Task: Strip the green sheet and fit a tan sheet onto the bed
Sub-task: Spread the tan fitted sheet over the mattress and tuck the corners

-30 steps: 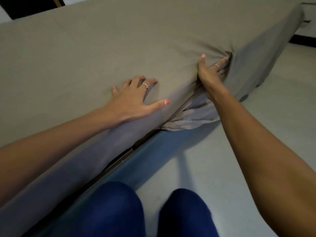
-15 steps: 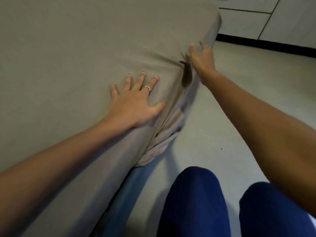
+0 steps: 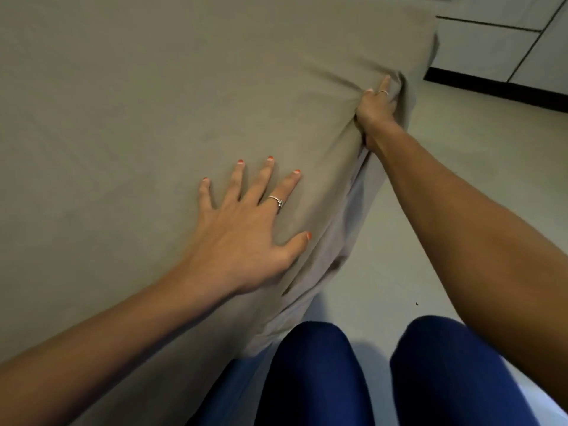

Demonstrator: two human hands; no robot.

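Observation:
A tan sheet [image 3: 159, 106] covers the top of the bed and hangs down its near side. My left hand [image 3: 246, 232] lies flat on the sheet with fingers spread, close to the mattress edge. Farther along that edge, near the far corner, my right hand [image 3: 373, 113] grips a bunch of the sheet, and creases fan out from the grip. The loose side of the sheet [image 3: 338, 241] hangs in folds below my left hand. No green sheet is in view.
Pale floor [image 3: 461, 155] runs along the right of the bed. A white wall with a black skirting strip [image 3: 491, 87] stands at the upper right. My knees in blue trousers [image 3: 322, 373] are against the bed's side at the bottom.
My right hand has slid along the mattress edge toward the far corner and gripped the sheet again. My left hand has spread flatter on top. My view has turned toward the corner.

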